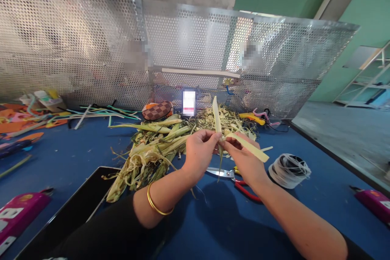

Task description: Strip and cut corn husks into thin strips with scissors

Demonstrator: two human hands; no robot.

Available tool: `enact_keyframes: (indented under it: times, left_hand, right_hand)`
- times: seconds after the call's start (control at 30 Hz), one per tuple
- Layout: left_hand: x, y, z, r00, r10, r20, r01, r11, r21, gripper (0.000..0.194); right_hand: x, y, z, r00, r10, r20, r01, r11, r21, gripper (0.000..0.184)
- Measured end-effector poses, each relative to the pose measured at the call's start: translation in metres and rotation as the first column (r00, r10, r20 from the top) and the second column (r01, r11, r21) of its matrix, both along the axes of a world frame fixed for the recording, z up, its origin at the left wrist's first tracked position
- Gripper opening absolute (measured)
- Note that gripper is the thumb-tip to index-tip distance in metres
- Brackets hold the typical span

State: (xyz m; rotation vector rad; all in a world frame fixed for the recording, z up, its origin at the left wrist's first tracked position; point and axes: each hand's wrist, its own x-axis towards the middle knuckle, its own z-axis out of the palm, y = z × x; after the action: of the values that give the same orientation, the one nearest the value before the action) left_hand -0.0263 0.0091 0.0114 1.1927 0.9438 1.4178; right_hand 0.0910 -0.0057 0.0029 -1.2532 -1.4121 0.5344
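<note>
Left hand (pixel 198 153): its fingertips pinch the first husk strip (pixel 216 115), which points to 12 o'clock.
Right hand (pixel 248 166): brought together with the left, it holds the second husk strip (pixel 252 148), pointing to 4 o'clock.
Husk pile (pixel 146 154): it lies near, at 9 o'clock from the hands.
Scissors (pixel 226 173): on the table (pixel 327 195), at 5 o'clock.
String roll (pixel 288 172): at 4 o'clock.

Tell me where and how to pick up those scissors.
Best gripped by the red handle, probably from the near side. The scissors lie with the metal blade pointing left and the handle extending right, toward the wearer. The right hand hangs over the far side, so approaching from there looks awkward.
</note>
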Motion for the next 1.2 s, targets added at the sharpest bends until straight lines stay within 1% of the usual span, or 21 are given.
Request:
enact_keyframes:
  times: [0.07, 0.2, 0.33, 0.43, 0.53, 0.6, 0.67, 0.73, 0.8, 0.87, 0.93, 1.0, 1.07, 1.2]
  left_hand:
    - [0.0, -0.0001, -0.0001, 1.0, 0.006, 0.007, -0.006, 1.0, 0.006, 0.019]
    - [0.0009, -0.0015, -0.0009, 1.0, -0.006, 0.03, 0.006, 1.0, -0.011, 0.018]
    - [0.0015, -0.0022, -0.0023, 0.997, -0.068, 0.044, 0.07, 0.997, -0.034, 0.019]
    - [0.0012, -0.0016, -0.0022, 0.997, -0.061, 0.05, 0.063, 0.997, -0.047, 0.019]
    - [0.001, -0.0012, -0.0008, 0.996, -0.05, 0.068, 0.054, 0.996, -0.065, 0.019]
    - [0.0013, -0.0012, -0.0001, 0.994, -0.057, 0.091, 0.065, 0.994, -0.088, 0.019]
    - [0.0016, -0.0011, -0.0005, 0.992, -0.053, 0.116, 0.065, 0.993, -0.103, 0.019]
    - [0.0017, -0.0008, -0.0014, 0.992, -0.038, 0.123, 0.051, 0.993, -0.102, 0.018]
    - [0.0013, -0.0004, -0.0021, 0.994, -0.022, 0.11, 0.032, 0.996, -0.088, 0.018]
    - [0.0007, 0.0, -0.0019, 0.997, -0.02, 0.072, 0.024, 0.998, -0.064, 0.019]
    - [0.0003, 0.0005, -0.0013, 0.999, -0.013, 0.032, 0.015, 0.999, -0.05, 0.02]
    - [0.0004, 0.001, -0.0008, 1.0, -0.004, 0.024, 0.005, 0.999, -0.053, 0.02]
    - [0.0007, 0.0016, -0.0008, 0.999, 0.001, 0.039, 0.001, 0.998, -0.06, 0.018]
    - [0.0, 0.0023, 0.0001, 0.999, 0.007, 0.04, -0.004, 0.998, -0.066, 0.018]
  right_hand:
    - [-0.0009, -0.0002, -0.0005, 1.0, -0.012, -0.018, 0.012, 1.0, -0.007, 0.019]
    - [-0.0011, -0.0024, 0.0006, 0.998, -0.054, 0.03, 0.055, 0.998, -0.017, 0.018]
    - [0.0011, -0.0026, 0.0023, 0.999, -0.031, 0.026, 0.031, 0.999, 0.009, 0.02]
    - [0.003, -0.0024, 0.0034, 0.997, -0.029, 0.066, 0.027, 0.999, 0.033, 0.02]
    - [0.0051, -0.0029, 0.0032, 0.988, -0.035, 0.152, 0.014, 0.991, 0.134, 0.015]
    - [0.0059, -0.0032, 0.002, 0.975, -0.021, 0.222, -0.032, 0.972, 0.233, 0.012]
    - [0.0054, -0.0034, 0.0008, 0.965, -0.012, 0.26, -0.067, 0.955, 0.29, 0.009]
    - [0.0034, -0.0032, 0.0002, 0.972, -0.018, 0.234, -0.046, 0.963, 0.265, 0.007]
    - [0.001, -0.003, 0.0005, 0.984, -0.017, 0.178, -0.017, 0.982, 0.189, 0.009]
    - [-0.0008, -0.003, 0.0012, 0.992, -0.007, 0.129, -0.009, 0.992, 0.123, 0.013]
    - [-0.0011, -0.0032, 0.0013, 0.995, 0.001, 0.104, -0.011, 0.995, 0.095, 0.013]
    - [-0.0001, -0.0036, 0.0004, 0.994, -0.005, 0.105, -0.007, 0.994, 0.112, 0.009]
    - [0.0012, -0.0041, -0.0013, 0.99, -0.009, 0.14, -0.014, 0.987, 0.161, 0.005]
    - [0.0025, -0.0048, -0.0045, 0.981, -0.021, 0.19, -0.032, 0.961, 0.275, 0.005]
